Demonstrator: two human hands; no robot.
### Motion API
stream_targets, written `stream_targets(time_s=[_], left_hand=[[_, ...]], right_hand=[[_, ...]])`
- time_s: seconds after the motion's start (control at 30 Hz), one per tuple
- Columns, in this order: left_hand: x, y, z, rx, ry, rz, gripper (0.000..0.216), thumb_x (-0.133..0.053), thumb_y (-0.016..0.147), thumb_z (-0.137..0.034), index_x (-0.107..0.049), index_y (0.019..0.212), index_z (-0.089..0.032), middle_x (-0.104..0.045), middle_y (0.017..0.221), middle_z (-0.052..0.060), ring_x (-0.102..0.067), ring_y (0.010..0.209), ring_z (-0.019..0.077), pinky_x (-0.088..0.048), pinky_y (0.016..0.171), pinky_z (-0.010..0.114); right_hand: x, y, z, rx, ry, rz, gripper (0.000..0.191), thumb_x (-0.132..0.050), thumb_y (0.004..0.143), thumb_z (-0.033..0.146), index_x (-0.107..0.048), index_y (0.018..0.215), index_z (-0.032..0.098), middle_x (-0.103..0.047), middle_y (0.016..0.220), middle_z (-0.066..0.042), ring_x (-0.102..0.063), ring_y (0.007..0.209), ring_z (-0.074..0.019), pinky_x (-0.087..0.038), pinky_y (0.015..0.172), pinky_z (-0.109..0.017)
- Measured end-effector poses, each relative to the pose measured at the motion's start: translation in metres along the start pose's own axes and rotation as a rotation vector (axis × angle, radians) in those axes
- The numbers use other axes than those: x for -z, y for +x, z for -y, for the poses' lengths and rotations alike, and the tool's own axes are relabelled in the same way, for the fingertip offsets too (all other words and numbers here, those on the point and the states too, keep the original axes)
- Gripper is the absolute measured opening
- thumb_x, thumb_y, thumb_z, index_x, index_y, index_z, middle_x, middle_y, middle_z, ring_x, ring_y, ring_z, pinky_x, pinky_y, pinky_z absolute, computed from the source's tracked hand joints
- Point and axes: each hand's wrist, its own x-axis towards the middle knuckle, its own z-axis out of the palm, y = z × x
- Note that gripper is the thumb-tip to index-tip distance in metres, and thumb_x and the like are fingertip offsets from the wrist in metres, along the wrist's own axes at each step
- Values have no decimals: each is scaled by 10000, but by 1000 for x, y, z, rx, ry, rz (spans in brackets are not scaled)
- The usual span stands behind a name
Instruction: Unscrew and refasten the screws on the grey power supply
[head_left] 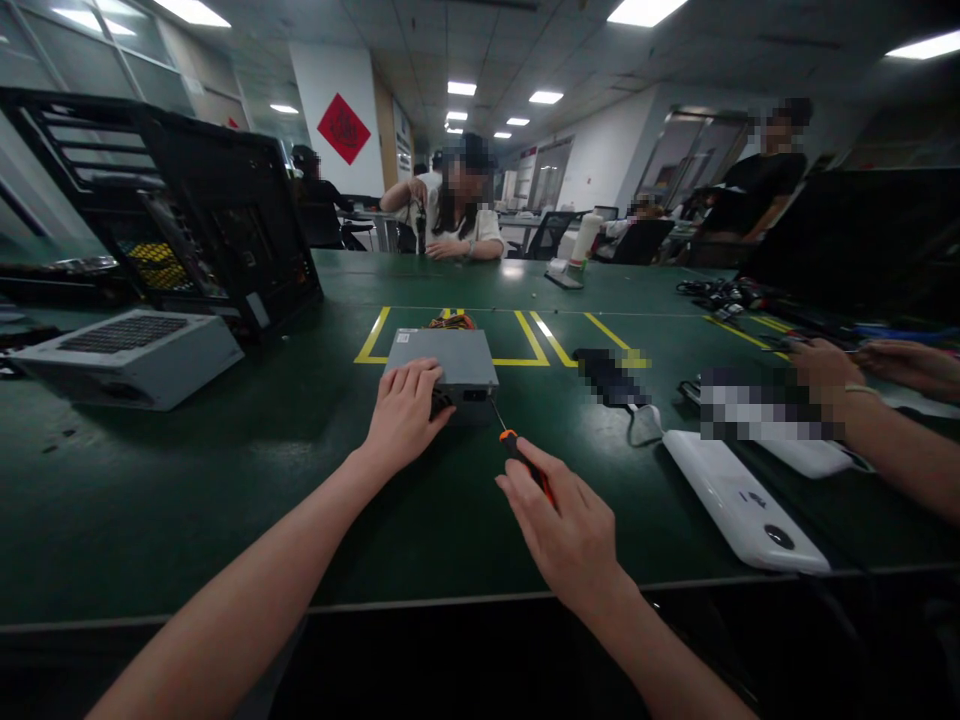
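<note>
A grey computer power supply lies on the green table in front of me, its power socket side facing me and a bundle of cables behind it. My left hand grips its left part, fingers over the top and thumb against the near side. Held in my right hand is a screwdriver with an orange and black handle. Its thin shaft points up and left, with the tip at the right edge of the near side, by the socket. Whether the tip sits in a screw I cannot tell.
To the left are a second power supply and an open black computer case. On the right lie a phone, a white power bank and cables. A co-worker's hands work at far right; another person sits opposite.
</note>
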Motion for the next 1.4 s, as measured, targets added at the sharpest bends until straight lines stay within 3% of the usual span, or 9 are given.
stream_targets(time_s=[0.13,0.3,0.43,0.57,0.9,1.1,1.2,1.3,1.4], left_hand=[[-2,0,0,1,16,5,438,-605,769,-289,-441,1149,-146,-492,1245,116,-437,1140,275,-310,956,413],[-2,0,1,2,19,6,438,-607,768,-289,-442,1149,-151,-494,1247,113,-433,1143,274,-313,953,411],[-1,0,1,2,-7,9,439,-601,770,-271,-436,1161,-157,-490,1254,117,-425,1160,274,-305,964,417],[-3,1,1,9,-28,9,445,-596,770,-267,-436,1172,-161,-488,1255,127,-422,1168,283,-300,967,436],[0,-4,-8,-71,-70,-37,441,-518,830,-256,-404,1252,-197,-421,1309,143,-359,1218,292,-316,965,468],[6,-6,-7,-143,-277,-85,269,-467,857,-206,-516,1121,-207,-550,1072,82,-495,1009,214,-414,873,383],[19,-10,-14,-269,-408,-23,301,-497,852,-246,-502,1149,-194,-567,1002,70,-510,924,187,-441,817,343],[28,-16,-26,-372,-554,164,417,-521,837,-328,-449,1223,-185,-558,987,74,-523,887,183,-459,768,323],[27,-20,-31,-354,-729,232,222,-451,869,-335,-558,996,-188,-561,845,38,-537,737,145,-461,637,262]], right_hand=[[2,3,-2,-14,30,12,150,-562,813,166,-524,957,151,-610,1027,-156,-614,788,-177,-515,638,-286],[0,4,-4,127,46,108,268,-507,813,70,-508,1064,162,-574,1146,-166,-616,849,-171,-517,701,-288],[-1,4,-9,8,34,-9,230,-590,798,139,-524,1017,165,-627,1025,-126,-628,817,-150,-514,668,-238],[2,3,-12,2,87,47,221,-523,824,113,-514,1040,159,-612,1070,-132,-617,912,-161,-512,721,-251],[-10,0,-16,80,39,68,134,-547,821,139,-532,953,154,-660,961,-96,-625,757,-133,-478,657,-243],[15,5,-23,168,58,-48,253,-617,758,117,-502,975,181,-671,931,-74,-608,683,-122,-452,603,-253],[28,19,-23,102,36,-29,272,-613,770,120,-492,1007,180,-673,904,-51,-602,673,-124,-449,619,-264],[31,38,-11,174,101,54,189,-565,818,152,-487,990,160,-667,900,-61,-613,722,-139,-448,631,-266],[25,57,-1,217,264,148,141,-477,883,237,-490,991,147,-654,888,-51,-613,788,-130,-455,657,-240]])
